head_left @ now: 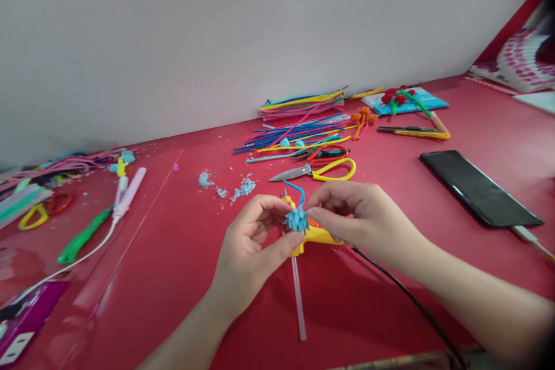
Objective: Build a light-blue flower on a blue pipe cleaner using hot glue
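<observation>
Between the person's two hands, over the middle of the red desk (173,300), is a fluffy blue flower (296,221) with a thin blue stem (302,193) curving up and away from it. The left hand (254,240) has its grip clamped on the flower, thumb at the lower edge and fingers at the left side. The right hand (366,214) meets the flower's right edge, its grip pinched on the petals between thumb and forefinger.

Just beneath the hands is a yellow glue gun (321,236), partly hidden by them; a clear glue stick (299,300) juts from its back toward the person, and a black cord (405,292) runs off to the lower right. Beyond the hands lie scissors (308,170) with one red and one yellow handle, and blue clippings (244,187) are scattered to their left.

Farther back are loose, mostly blue stems (295,136), a bundle of coloured stems (301,108) and an orange flower piece (363,119). Red flowers (395,98) rest on a blue-and-white packet (427,97). At the right lies a black phone (479,188); well to the left are a pink tool (131,193) and a green-handled tool (84,237). A pale wall (195,52) stands behind.
</observation>
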{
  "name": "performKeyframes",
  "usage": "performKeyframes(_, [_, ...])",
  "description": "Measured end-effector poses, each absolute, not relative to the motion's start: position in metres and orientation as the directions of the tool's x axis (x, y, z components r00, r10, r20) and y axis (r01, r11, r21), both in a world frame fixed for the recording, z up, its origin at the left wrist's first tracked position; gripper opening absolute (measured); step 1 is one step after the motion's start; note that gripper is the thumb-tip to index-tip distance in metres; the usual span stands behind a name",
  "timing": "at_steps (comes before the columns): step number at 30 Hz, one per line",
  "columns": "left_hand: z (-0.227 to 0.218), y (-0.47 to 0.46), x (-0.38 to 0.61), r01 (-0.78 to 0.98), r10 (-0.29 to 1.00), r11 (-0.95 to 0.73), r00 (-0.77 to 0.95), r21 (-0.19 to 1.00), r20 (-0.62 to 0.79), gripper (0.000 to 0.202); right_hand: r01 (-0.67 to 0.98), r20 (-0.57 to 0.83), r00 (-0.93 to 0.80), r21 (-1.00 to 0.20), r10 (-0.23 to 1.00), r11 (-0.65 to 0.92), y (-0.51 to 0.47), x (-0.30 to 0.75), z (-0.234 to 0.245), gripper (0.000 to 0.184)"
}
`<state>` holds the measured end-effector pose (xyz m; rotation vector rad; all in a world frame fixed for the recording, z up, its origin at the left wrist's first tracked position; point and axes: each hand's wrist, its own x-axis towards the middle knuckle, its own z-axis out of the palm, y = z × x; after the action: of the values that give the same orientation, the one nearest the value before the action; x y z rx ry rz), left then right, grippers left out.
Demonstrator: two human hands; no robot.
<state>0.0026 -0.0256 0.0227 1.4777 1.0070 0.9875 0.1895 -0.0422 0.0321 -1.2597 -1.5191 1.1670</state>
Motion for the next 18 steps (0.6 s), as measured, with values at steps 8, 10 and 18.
performKeyframes(8, [0.0177,-0.0267,0.0016,0.13,0.928,-0.186,0.348,0.974,0.13,0.017,0.185,-0.02,-0.173,-0.983,0.985,0.013,-0.0383,0.1903,0.0304,0.013])
performKeyframes(10, [0.0167,-0.0264,0.0011,0.15,0.924,-0.207,0.355,0.967,0.143,0.017,0.21,0.001,-0.17,-0.977,0.986,0.037,-0.0378,0.19,0.0299,0.013])
performKeyframes(18, [0.012,-0.0246,0.0027,0.192,0.918,-0.214,0.374,0.958,0.13,0.018,0.258,-0.023,-0.171,-0.966,0.985,0.023,-0.0386,0.1902,0.0248,0.014])
